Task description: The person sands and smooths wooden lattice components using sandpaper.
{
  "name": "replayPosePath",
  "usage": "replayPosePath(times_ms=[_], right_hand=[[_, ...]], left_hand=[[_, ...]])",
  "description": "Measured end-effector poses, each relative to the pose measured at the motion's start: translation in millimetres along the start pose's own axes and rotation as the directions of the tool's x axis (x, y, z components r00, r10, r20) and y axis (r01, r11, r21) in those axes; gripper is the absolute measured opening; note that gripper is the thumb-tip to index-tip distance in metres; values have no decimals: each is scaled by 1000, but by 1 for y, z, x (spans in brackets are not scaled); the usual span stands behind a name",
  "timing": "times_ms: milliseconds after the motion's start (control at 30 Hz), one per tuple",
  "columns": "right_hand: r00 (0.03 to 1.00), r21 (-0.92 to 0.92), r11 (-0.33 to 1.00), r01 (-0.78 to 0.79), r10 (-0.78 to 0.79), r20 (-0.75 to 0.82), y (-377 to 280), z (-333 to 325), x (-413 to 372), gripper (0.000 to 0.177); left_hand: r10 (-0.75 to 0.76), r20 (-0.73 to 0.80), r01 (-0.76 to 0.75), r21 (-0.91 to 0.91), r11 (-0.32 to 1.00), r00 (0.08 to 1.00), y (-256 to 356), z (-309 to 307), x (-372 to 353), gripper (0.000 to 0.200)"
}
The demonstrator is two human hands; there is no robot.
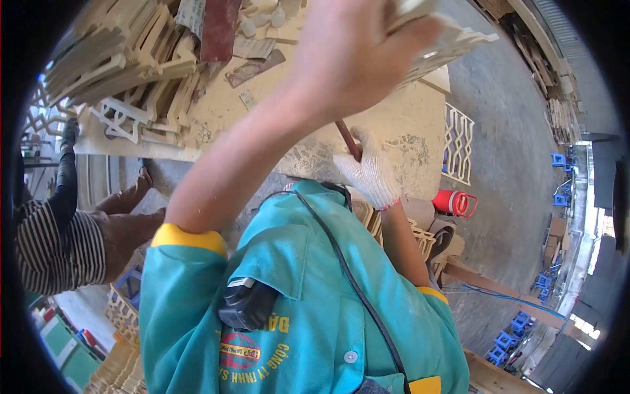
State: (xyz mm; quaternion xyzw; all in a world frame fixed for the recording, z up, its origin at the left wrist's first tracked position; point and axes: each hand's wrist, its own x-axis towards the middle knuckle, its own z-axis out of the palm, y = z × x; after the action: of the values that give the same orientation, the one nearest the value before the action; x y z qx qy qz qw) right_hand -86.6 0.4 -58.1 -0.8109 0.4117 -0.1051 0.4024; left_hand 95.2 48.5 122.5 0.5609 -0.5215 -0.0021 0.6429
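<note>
My bare left hand (348,62) is raised over the worktable, slightly blurred. Its fingers and thumb grip a cream lattice piece (446,56), partly cut off at the top edge of the view and partly hidden by the hand. Lower and nearer my body, my right hand (373,172), in a white knitted glove, is closed around a thin reddish-brown stick (348,140). The stick slants up to the left, and its upper end passes out of sight behind my left forearm. Below both hands lies the scuffed tan tabletop (400,148).
Cream zigzag lattice pieces (141,62) are piled on the table's left. A dark red strip (220,29) lies by them. One lattice panel (458,144) stands at the right edge, near a red jug (454,202). Another person in a striped shirt (72,243) is at left.
</note>
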Motion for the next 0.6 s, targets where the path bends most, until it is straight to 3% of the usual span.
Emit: replayPosePath(times_ms=[100,200,233,333,367,467,567,600], right_hand=[[998,-237,970,50,-41,44,-48,-17,-18,38],[998,-549,835,44,-16,55,-92,-15,-30,33],[994,-605,791,89,-28,109,-97,-12,-32,23],[1000,-645,765,1,-9,-9,-74,-7,-8,28],[972,-599,781,177,-235,-20,-37,-15,5,30],[986,-614,772,-164,136,-93,-22,-33,34,32],[993,-684,728,-31,103,65,-59,-31,19,33],[995,-656,753,-51,92,29,-56,-33,22,31]], left_hand=[[28,166,-21,-44,999,986,20,-5,16,19],[51,182,-35,-89,995,982,28,14,38,22],[73,150,-70,-26,997,986,28,24,41,23],[72,89,-74,25,997,993,23,38,41,23],[62,73,-63,19,998,995,20,40,40,23],[107,-1,-106,8,994,994,8,44,37,24],[61,45,-61,4,998,997,7,47,47,23],[43,53,-44,18,999,998,8,47,49,23]])
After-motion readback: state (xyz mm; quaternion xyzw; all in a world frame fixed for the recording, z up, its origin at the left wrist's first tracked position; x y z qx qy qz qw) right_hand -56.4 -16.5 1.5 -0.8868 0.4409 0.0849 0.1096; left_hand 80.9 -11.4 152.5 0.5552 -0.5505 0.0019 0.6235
